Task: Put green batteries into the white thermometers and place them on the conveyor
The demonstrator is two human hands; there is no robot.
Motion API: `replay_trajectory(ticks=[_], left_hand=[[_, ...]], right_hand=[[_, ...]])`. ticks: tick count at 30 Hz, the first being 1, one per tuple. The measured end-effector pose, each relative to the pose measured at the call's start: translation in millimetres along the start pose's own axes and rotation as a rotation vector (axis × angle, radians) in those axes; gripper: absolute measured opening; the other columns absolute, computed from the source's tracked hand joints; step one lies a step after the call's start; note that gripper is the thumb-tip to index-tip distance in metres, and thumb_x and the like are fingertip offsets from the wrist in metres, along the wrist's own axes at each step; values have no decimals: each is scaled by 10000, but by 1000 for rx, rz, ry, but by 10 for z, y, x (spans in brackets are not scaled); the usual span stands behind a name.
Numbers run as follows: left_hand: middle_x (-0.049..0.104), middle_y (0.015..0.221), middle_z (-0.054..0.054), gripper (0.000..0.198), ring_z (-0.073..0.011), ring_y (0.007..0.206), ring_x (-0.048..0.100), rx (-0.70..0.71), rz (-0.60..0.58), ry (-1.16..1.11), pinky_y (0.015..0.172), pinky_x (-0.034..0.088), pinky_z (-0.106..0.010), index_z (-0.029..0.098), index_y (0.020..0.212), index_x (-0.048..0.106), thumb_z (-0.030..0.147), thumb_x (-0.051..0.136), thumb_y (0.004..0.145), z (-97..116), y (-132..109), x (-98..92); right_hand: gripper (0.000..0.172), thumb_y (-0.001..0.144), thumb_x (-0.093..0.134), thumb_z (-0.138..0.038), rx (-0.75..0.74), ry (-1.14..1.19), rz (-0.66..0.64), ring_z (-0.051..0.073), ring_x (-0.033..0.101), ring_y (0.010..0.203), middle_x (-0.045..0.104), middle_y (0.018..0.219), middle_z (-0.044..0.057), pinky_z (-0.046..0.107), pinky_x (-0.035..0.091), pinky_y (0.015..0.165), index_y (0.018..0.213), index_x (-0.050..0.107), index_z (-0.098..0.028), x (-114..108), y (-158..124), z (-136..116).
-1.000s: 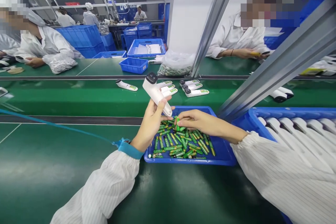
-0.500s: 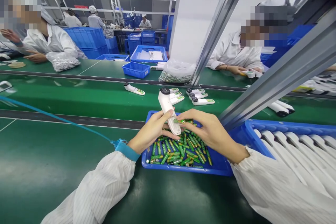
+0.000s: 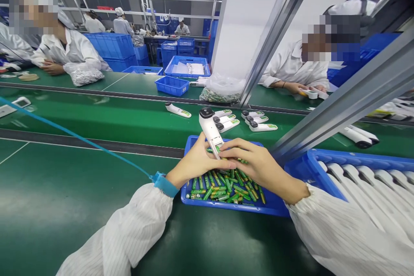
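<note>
My left hand (image 3: pixel 196 159) is wrapped round a white handheld thermometer (image 3: pixel 211 131) with a dark head, held tilted with its head up and away from me. The battery compartment in its handle lies open and faces me. My right hand (image 3: pixel 258 159) has its fingertips at that compartment, on a green battery (image 3: pixel 217 148) that they partly cover. Below both hands, a blue tray (image 3: pixel 233 210) holds many loose green-and-gold batteries (image 3: pixel 223 187). A blue wrist strap (image 3: pixel 165 184) with a cord is on my left wrist.
Several thermometers (image 3: pixel 263 127) with batteries showing lie on the green belt (image 3: pixel 136 125) ahead. At right, a blue bin (image 3: pixel 326 155) holds rows of white housings (image 3: pixel 365 181). A slanted metal post (image 3: pixel 339 99) crosses the right side. Co-workers (image 3: pixel 77 47) sit opposite.
The thermometers on the belt have shifted right. My right fingers have moved closer onto the compartment with the battery, and my left thumb has shifted down the handle's lower end.
</note>
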State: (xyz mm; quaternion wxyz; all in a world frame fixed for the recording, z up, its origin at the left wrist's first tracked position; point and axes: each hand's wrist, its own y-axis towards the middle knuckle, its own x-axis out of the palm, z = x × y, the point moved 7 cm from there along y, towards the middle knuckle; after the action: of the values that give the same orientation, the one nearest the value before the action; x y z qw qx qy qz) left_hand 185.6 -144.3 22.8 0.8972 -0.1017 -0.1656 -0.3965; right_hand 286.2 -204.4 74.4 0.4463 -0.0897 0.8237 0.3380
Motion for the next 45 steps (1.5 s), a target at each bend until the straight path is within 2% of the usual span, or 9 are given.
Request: replay_trajectory(ticks=[7,10,13,20,28,33,36,40,45], left_hand=[[598,1132,-73,806,-168,805,703,-53,-3,45,807,560,-377,209,1253,362,66,834,616,-33,3,3],[602,1085,-51,798,-160,800,700,-54,28,49,785,559,-349,212,1248,343,46,815,626,-25,5,-24],[605,1035,-38,772,-169,803,703,-63,46,89,779,562,-348,205,1230,342,51,809,635,-40,8,-31],[613,1084,-85,815,-262,881,715,-40,-20,214,791,581,-444,218,1185,349,181,889,576,-72,0,3],[621,946,-28,768,-175,755,687,-77,21,168,796,560,-430,200,1197,359,82,837,608,-165,43,-3],[632,876,-19,929,-185,761,673,-127,-32,171,805,552,-467,205,1294,376,72,887,529,-252,83,-16],[639,910,-38,984,-200,785,680,-71,-80,206,804,555,-460,213,1346,371,106,899,524,-208,75,11],[661,986,-85,978,-213,815,697,-57,-102,203,805,558,-446,222,1407,323,97,855,596,-161,38,65],[669,1035,-91,935,-225,836,716,-106,-195,200,820,563,-436,263,1439,323,129,824,661,-178,22,112]], right_hand=[[96,929,601,-180,167,52,29,189,659,878,647,979,47,304,534,771,995,654,-224,-56,33,67],[50,904,649,-255,250,65,84,204,649,865,654,947,41,322,521,760,945,652,-226,-116,33,122],[114,889,670,-335,313,96,119,204,639,810,661,902,36,314,513,699,913,649,-225,-148,27,167],[129,940,576,-315,311,24,-27,207,661,797,687,909,46,325,520,697,922,672,-231,-67,40,124],[200,942,564,-407,247,20,22,227,680,796,691,905,54,332,549,690,894,677,-249,-32,38,95],[270,912,580,-518,208,55,96,207,610,597,635,819,61,328,486,483,799,640,-280,-17,-1,172],[253,889,616,-522,253,106,63,180,545,517,615,779,52,319,437,417,808,623,-283,8,-27,240],[293,863,636,-544,376,125,66,204,570,629,590,826,41,332,475,517,832,592,-256,-42,-53,244],[179,867,648,-388,437,134,76,135,528,590,543,897,27,294,473,547,848,572,-227,-104,7,145]])
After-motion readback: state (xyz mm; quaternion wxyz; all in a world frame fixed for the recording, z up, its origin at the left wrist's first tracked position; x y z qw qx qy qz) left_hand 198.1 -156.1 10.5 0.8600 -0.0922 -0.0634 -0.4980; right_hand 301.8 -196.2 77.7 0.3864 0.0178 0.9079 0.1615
